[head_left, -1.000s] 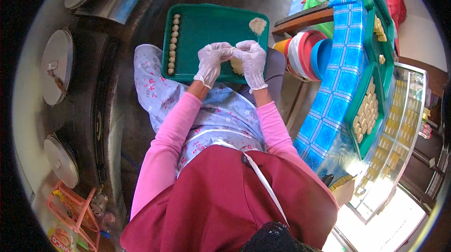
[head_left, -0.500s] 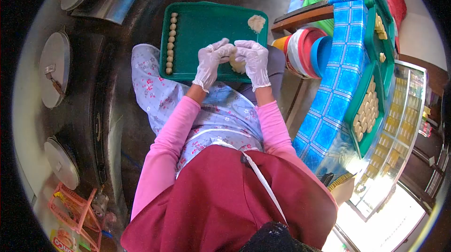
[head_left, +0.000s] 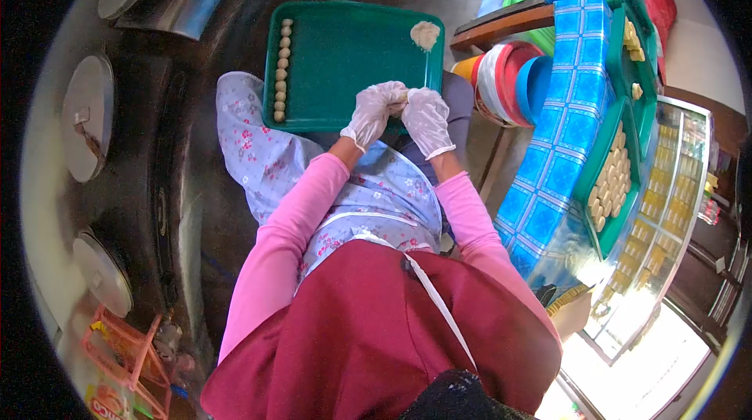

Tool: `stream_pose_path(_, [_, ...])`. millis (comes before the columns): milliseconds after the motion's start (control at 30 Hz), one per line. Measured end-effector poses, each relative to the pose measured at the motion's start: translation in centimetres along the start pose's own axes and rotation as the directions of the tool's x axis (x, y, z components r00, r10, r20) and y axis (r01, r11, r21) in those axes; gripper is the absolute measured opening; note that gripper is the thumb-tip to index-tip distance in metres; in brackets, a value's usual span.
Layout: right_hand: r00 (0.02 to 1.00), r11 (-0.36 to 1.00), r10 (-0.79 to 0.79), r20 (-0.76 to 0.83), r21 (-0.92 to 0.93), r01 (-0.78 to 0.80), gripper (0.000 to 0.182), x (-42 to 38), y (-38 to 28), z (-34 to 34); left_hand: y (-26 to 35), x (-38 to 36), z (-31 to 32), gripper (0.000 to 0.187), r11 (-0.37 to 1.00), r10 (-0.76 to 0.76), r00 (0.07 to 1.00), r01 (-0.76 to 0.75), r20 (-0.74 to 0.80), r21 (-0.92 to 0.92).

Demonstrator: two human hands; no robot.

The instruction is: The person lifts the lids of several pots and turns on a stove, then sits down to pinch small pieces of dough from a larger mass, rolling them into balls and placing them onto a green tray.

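My left hand (head_left: 374, 112) and my right hand (head_left: 428, 120), both in thin white gloves, meet over the near right edge of a green tray (head_left: 345, 67). Their fingers are closed together around a piece of pale dough (head_left: 403, 100), mostly hidden by the gloves. Along the tray's left side runs a row of several small dough balls (head_left: 281, 74). A flattened pale lump (head_left: 424, 35), perhaps dough or flour, lies in the far right corner. The tray rests on my lap, over a flowered apron (head_left: 345, 200).
To the right, a table with a blue checked cloth (head_left: 560, 138) bears green trays, one with many pale round pieces (head_left: 609, 185). Coloured tubs (head_left: 517, 83) stand beneath its edge. Round metal lids (head_left: 88, 118) line the left side, near an orange plastic rack (head_left: 125, 349).
My hands have drawn closer together, the left shifting rightward and both slightly lower. The dough that showed below the fingers is now mostly covered.
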State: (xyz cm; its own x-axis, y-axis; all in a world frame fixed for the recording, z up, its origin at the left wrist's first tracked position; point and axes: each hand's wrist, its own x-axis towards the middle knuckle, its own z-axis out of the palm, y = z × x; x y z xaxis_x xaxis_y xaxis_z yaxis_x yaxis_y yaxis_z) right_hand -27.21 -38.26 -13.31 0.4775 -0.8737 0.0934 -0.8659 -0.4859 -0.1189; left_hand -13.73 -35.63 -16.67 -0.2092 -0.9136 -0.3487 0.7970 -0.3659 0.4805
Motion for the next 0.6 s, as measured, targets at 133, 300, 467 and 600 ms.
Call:
stream_pose_path(133, [0.998,0.872,0.063,0.007,0.487,-0.058,0.008,0.2,1.6,-2.3,-0.5,-0.1,0.2,0.010,0.991,0.028,0.998,-0.021,-0.050,0.132])
stream_pose_path(300, [0.822,-0.287,0.153,0.548,0.821,-0.494,0.018,0.4,1.5,-8.5,0.0,-1.1,2.3,0.017,0.988,0.116,0.950,-0.080,-0.291,0.135])
stream_pose_path(467, [0.850,-0.076,0.264,0.457,0.888,-0.454,0.026,0.8,2.0,-7.1,0.5,-1.3,0.7,0.024,0.994,0.078,0.997,-0.075,-0.030,0.074])
stream_pose_path(600, [0.836,-0.107,0.170,0.521,0.853,-0.510,0.022,1.4,1.8,-4.3,2.5,-3.1,1.6,0.023,0.998,0.048,0.997,-0.046,-0.060,0.033])
